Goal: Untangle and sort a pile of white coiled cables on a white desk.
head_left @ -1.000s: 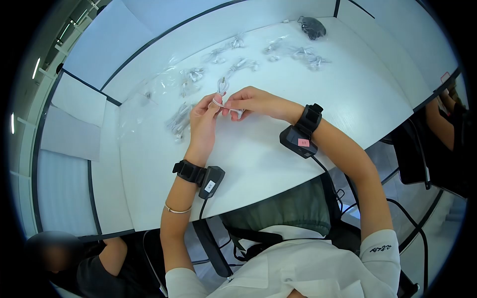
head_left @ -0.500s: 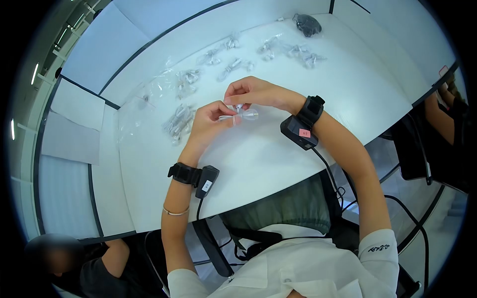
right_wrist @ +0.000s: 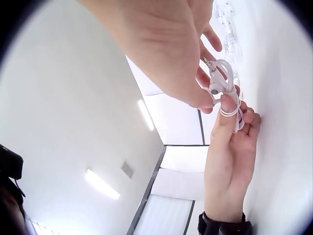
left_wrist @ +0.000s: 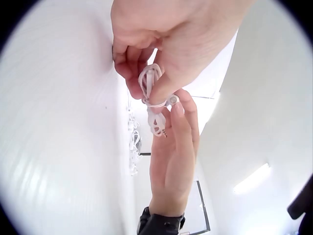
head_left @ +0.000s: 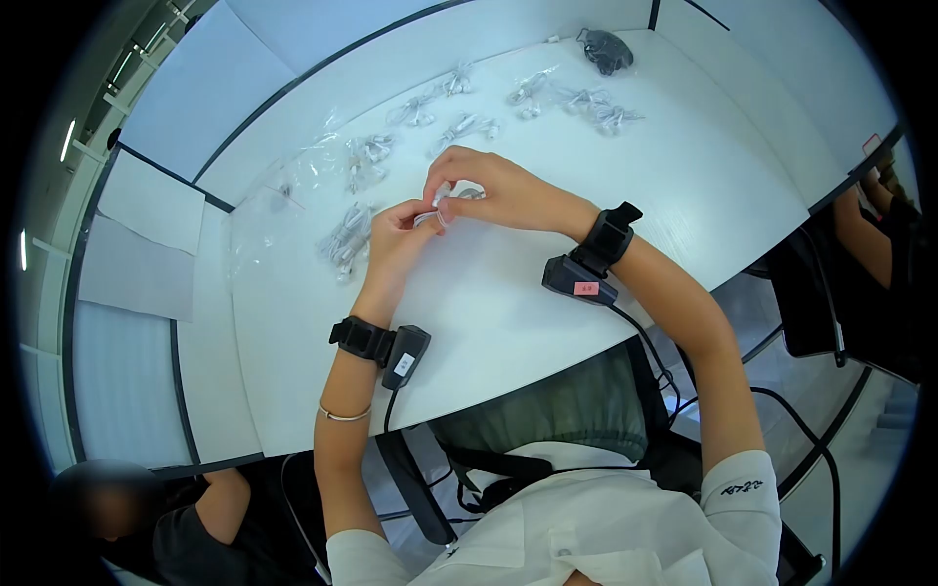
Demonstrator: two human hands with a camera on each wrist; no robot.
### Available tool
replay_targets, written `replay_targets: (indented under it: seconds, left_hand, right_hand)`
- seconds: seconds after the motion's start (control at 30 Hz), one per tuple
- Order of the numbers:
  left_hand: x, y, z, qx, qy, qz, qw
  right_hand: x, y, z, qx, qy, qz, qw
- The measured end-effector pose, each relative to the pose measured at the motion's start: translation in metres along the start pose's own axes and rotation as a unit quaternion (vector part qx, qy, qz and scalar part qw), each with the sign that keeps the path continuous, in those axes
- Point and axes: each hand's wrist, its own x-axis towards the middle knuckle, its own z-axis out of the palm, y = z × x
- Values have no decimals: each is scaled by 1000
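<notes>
The left hand (head_left: 393, 244) pinches a coiled white earphone cable (left_wrist: 150, 81) between thumb and fingers; the right hand (head_left: 503, 190) pinches it beside an earbud (left_wrist: 173, 100); just left of the left hand, a cable bundle (head_left: 348, 234) lies on the bench (head_left: 684, 176); beyond the 2 hands, bagged cables (head_left: 617, 119); farthest, a dark bundle (head_left: 608, 53).

Head view looks down; nearer wrist views seemingly share cable (right_wrist: 229, 88).

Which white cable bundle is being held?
The cable bundle pinched in the left hand, directly between both hands; the other bundles lie on the table.
</notes>
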Motion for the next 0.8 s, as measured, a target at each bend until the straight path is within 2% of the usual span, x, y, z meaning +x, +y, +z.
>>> replay_targets:
  seconds: [0.13,0.3,0.37,0.5,0.67,0.8]
  left_hand:
    - [-1,0,1,-30,24,-5,999]
    - [0,-8,0,-50,46,-14,998]
    - [1,-10,1,-33,49,20,998]
    - [0,-6,3,-20,56,32,998]
    - [0,-6,2,-24,65,6,998]
    - [0,-7,2,-47,68,12,997]
  right_hand:
    - [1,-1,-5,-93,32,-46,994]
    - [-1,-6,0,-148,57,-48,986]
    - [-1,-8,2,-168,74,-54,981]
    - [1,-6,4,-39,73,-36,996]
    - [1,-5,3,-98,27,-95,990]
    - [0,-1,5,-144,18,-107,984]
